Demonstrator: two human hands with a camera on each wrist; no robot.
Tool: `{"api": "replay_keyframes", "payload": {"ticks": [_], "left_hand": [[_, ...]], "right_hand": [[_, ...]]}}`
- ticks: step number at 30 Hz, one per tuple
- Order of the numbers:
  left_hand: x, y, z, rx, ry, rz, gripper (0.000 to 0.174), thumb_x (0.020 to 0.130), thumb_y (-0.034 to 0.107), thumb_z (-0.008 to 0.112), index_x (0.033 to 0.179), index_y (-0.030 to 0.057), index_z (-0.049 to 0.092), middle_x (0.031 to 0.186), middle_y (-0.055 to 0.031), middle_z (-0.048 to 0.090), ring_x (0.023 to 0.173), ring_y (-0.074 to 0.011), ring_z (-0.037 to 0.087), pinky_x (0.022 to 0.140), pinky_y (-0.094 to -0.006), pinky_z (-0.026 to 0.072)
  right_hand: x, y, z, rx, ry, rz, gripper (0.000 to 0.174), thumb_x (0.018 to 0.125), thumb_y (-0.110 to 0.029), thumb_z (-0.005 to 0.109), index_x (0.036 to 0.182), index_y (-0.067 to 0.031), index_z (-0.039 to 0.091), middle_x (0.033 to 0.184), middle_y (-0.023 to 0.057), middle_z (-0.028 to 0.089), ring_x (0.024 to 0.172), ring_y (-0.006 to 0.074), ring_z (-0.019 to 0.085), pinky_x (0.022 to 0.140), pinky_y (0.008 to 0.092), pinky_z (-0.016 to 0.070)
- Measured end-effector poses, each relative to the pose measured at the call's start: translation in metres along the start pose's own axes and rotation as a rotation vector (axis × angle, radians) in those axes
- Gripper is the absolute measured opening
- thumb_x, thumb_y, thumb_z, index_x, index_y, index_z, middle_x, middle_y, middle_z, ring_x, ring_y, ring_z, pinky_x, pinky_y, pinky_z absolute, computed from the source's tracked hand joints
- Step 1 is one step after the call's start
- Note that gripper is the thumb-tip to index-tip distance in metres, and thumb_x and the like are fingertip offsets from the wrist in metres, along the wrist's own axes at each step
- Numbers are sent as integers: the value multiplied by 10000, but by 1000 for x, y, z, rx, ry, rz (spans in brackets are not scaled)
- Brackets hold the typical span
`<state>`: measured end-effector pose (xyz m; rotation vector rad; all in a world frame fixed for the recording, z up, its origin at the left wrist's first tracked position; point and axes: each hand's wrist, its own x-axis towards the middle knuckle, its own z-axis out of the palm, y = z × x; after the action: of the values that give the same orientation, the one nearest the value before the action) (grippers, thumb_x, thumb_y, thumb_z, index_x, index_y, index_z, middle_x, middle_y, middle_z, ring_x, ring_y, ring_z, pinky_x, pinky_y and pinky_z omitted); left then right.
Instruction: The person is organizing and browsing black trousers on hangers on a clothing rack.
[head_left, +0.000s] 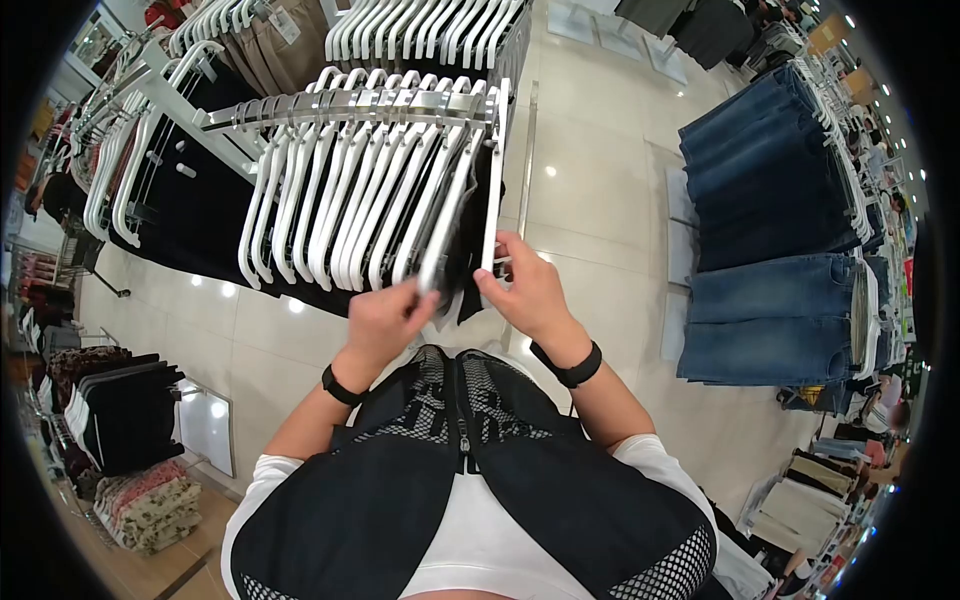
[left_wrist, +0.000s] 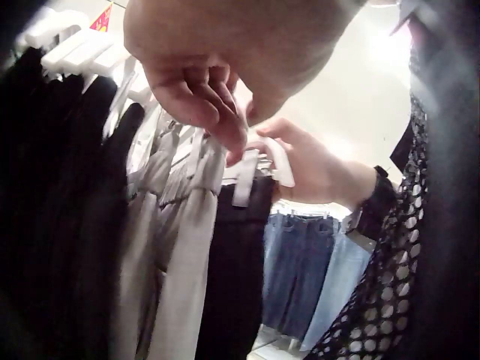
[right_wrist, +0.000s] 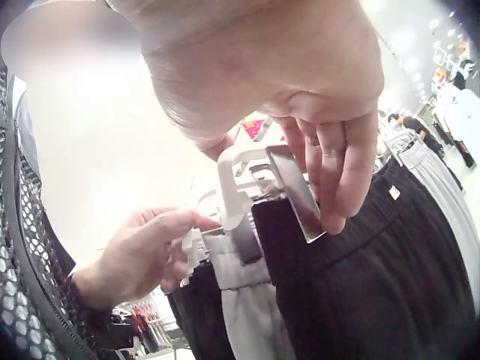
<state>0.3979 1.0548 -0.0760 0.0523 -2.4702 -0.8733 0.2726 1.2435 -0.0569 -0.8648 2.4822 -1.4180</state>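
White hangers [head_left: 345, 210] line a metal rail, with dark and grey trousers below. My left hand [head_left: 385, 322], slightly blurred in the head view, pinches a hanger end beside grey trousers [right_wrist: 251, 300]. In the left wrist view, the fingers of this hand [left_wrist: 225, 64] curl down above the grey waistbands [left_wrist: 202, 172]. My right hand [head_left: 530, 292] grips the end of the outermost white hanger [right_wrist: 234, 187], its thumb and fingers on either side. Black trousers [right_wrist: 352, 277] hang directly below it, beside the grey pair. A flat metal piece [right_wrist: 296, 193] lies against the right fingers.
Blue jeans [head_left: 765, 190] hang on a rack to the right across the tiled floor [head_left: 590, 170]. Another row of hangers [head_left: 420, 35] is behind the near rail. At lower left are dark garments [head_left: 125, 415] and folded patterned clothes [head_left: 150, 505].
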Motion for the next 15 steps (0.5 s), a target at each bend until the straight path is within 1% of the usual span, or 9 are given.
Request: {"api": "replay_keyframes", "payload": {"ticks": [1,2,4,5,8,11,12,14,15], "left_hand": [[5,7,-4,33,-130,122,240,829,192,762,1002,38,701,602,-45,609,475,-206,591,458,-329,457],[7,14,0,16,-181,197,344,831,200,758,1114,28,665,615,-35,624,486,-208,604,459,-332,466],[8,18,4,58,-235,211,374,834,200,751,1152,37,643,611,-29,621,497,-202,614,461,-333,472],[7,13,6,108,-241,250,315,840,198,741,1098,37,659,588,-25,594,484,-189,597,459,-326,463],[10,14,-3,118,-197,261,247,827,135,738,1050,52,673,583,-29,564,489,-198,579,462,-331,450],[5,6,-8,26,113,242,234,801,63,735,1029,67,683,589,-33,541,504,-216,555,473,-347,440],[4,7,-12,1,160,159,213,804,-5,705,1010,49,685,700,-64,571,562,-222,543,502,-339,430],[6,8,-14,6,176,-21,268,795,13,715,1061,38,687,844,-91,607,708,-243,580,613,-350,471],[4,10,-13,60,151,6,299,791,20,716,1088,37,685,902,-95,613,774,-252,579,668,-357,474]], "right_hand": [[2,-3,5,-24,-19,-1,466,824,-360,720,1152,-58,583,922,125,696,766,304,684,684,399,543],[3,-6,10,-47,-40,0,480,832,-387,721,1153,-60,578,922,120,696,764,308,686,684,403,542],[7,-12,11,-19,-30,42,549,818,-458,732,1153,-57,565,898,119,697,751,318,686,671,414,534],[9,-16,5,-55,-42,49,563,810,-467,737,1151,-54,563,886,122,696,748,319,685,668,416,531],[11,-22,3,-103,-50,104,605,782,-463,750,1152,-32,543,837,133,687,753,321,685,669,415,527],[12,-26,-1,-173,-58,158,622,795,-408,724,1219,-6,510,859,143,692,765,331,689,690,423,531],[11,-27,-3,-169,-50,168,622,800,-403,719,1228,-3,508,863,145,693,771,333,689,694,425,532],[8,-29,-4,-160,-35,189,624,809,-393,710,1246,2,504,869,149,694,782,338,689,701,429,533],[6,-31,-5,-182,-21,163,645,829,-401,695,1281,8,485,843,140,695,797,350,692,714,432,537]]}}
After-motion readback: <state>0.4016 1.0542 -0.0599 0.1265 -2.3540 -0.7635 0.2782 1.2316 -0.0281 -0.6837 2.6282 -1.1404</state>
